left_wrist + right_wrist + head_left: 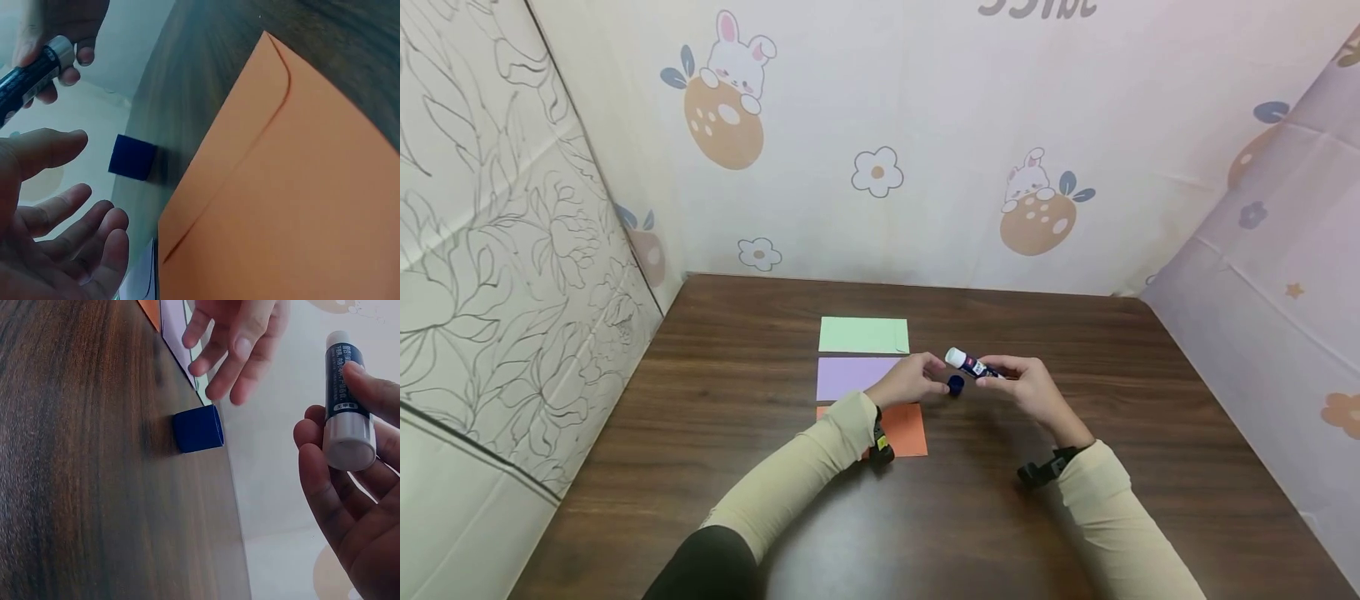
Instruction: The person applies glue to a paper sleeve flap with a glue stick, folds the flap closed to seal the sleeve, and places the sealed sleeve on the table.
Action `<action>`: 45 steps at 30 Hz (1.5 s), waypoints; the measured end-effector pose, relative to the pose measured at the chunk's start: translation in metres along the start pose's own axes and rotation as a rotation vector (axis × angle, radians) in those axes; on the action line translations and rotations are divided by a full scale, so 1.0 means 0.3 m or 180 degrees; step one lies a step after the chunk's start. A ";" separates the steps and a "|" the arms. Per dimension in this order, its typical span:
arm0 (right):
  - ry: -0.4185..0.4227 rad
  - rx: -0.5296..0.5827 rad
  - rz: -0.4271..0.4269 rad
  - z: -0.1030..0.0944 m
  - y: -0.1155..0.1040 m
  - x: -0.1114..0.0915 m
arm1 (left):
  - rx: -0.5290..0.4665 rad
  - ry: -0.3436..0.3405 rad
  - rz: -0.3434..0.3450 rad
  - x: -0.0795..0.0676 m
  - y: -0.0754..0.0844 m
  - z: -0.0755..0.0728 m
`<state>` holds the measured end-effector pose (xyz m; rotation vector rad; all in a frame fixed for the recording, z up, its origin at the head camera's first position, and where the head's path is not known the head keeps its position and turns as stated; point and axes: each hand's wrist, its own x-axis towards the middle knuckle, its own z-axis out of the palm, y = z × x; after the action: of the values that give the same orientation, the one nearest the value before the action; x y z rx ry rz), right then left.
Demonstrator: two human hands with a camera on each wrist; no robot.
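Note:
My right hand [1026, 385] holds a dark blue and white glue stick [973, 364] above the table, its white end tilted up toward the left. In the right wrist view, thumb and fingers grip the glue stick [347, 394] round its barrel. The blue cap [956, 385] stands on the table between the hands. Just left of that cap, my left hand [910, 381] hovers with its fingers apart and holds nothing, as the left wrist view shows. Beneath the left arm lie a purple envelope [850, 379] and an orange envelope [906, 429], both partly hidden.
A green envelope [863, 335] lies behind the purple one, in a column with the others. The dark wooden table [737, 333] ends at a patterned cloth backdrop [925, 233] at the rear, with more panels along the left and right.

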<state>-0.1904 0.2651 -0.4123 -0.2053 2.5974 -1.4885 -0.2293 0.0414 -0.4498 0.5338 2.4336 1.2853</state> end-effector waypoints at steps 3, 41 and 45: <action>0.0002 0.0026 -0.0035 -0.002 0.001 -0.005 | 0.0044 0.0000 -0.0023 0.019 0.008 0.020; -0.0081 0.0295 -0.0210 -0.008 0.008 -0.005 | 0.0707 0.0090 0.0055 0.056 0.057 0.084; -0.0081 0.0300 -0.0223 -0.004 0.009 -0.002 | 0.0694 0.0142 0.0072 0.063 0.047 0.081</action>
<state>-0.1901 0.2676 -0.4138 -0.3055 2.5176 -1.6161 -0.2322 0.0751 -0.4532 0.5965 2.6292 1.0564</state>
